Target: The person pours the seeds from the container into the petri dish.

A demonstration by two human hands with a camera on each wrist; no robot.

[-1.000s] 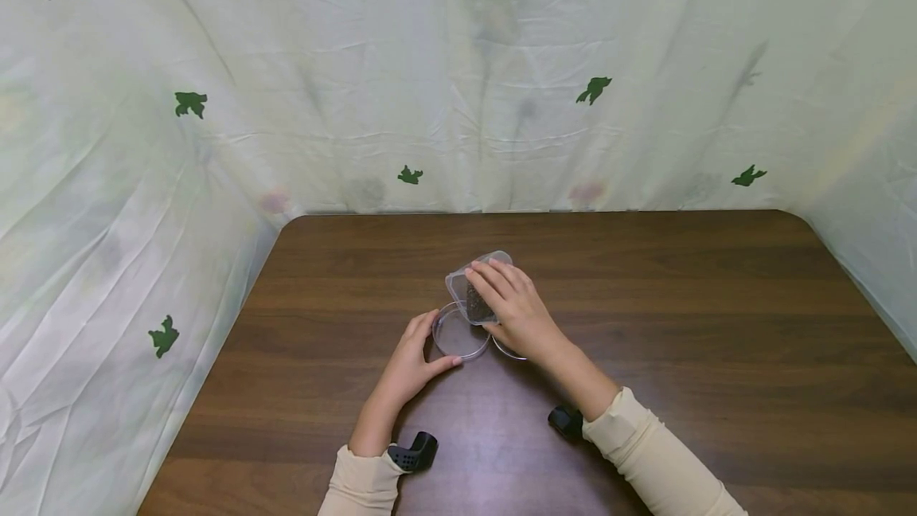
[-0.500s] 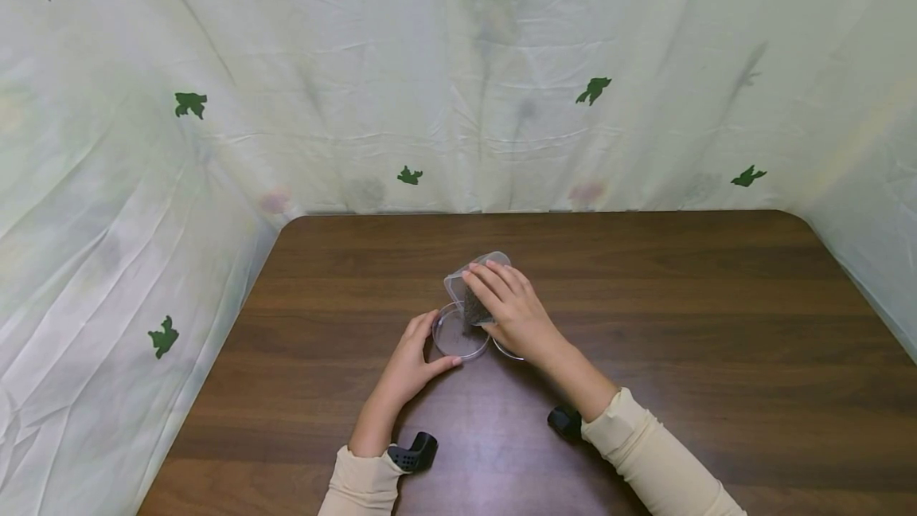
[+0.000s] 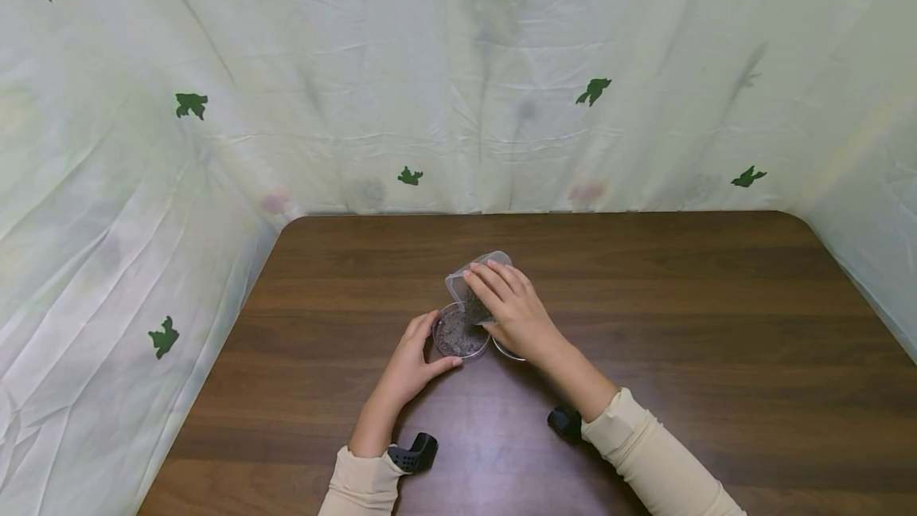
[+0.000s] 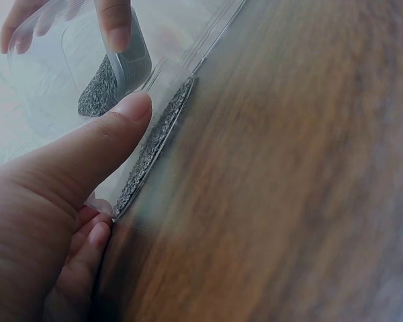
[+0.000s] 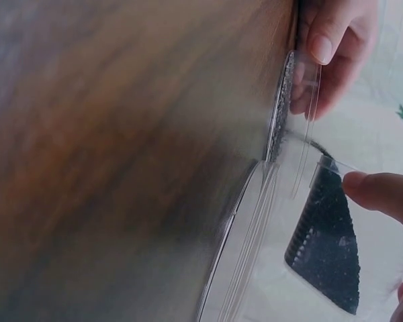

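My left hand (image 3: 410, 369) holds a clear round petri dish (image 3: 469, 357) on the table, thumb on the near rim and fingers round its left side. Dark grey grains (image 3: 457, 334) cover the dish's bottom, and the left wrist view shows them as a layer along the wall. Above the dish's far right side, my right hand (image 3: 521, 315) grips a clear plastic tub (image 3: 457, 287), tilted with its mouth toward the dish. More dark grains (image 5: 329, 248) lie heaped inside the tub, and a thin stream runs from its edge into the dish.
A second clear round dish (image 5: 232, 248) lies right beside the first, partly hidden under the right hand in the head view. The brown wooden table (image 3: 680, 301) extends to both sides. White curtains (image 3: 458, 102) with green prints hang behind and at the sides.
Dark grains have begun to pour from the tub and now cover the petri dish's bottom, which was bare a second ago. Both hands have stayed nearly in place.
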